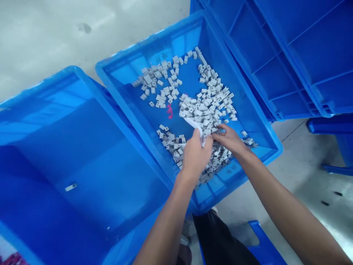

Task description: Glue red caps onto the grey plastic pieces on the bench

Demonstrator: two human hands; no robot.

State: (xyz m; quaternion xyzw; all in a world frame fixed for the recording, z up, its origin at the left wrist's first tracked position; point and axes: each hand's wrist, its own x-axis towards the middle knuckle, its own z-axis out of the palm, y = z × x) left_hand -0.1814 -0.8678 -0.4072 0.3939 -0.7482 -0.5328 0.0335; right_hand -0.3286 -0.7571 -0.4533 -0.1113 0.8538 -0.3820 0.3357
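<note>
Many small light-grey blocks (204,106) lie in the blue bin (125,97) in the middle of the view. A piece of white material (194,124), perhaps a bag or sheet, is gripped by my left hand (196,151) at its near end, with blocks heaped on or in it. Just right of that, my right hand (229,140) has its thumb and forefinger close together at the near edge of the heap; whether a block is between them is too small to tell. A pink-red scrap (169,111) lies on the bin floor.
On the left stands a second blue bin (91,147) with one small pale piece (70,187) inside. Large blue crates (275,55) stand at the upper right. A blue stool (260,243) is near my legs, and red items (12,258) show at the lower left corner.
</note>
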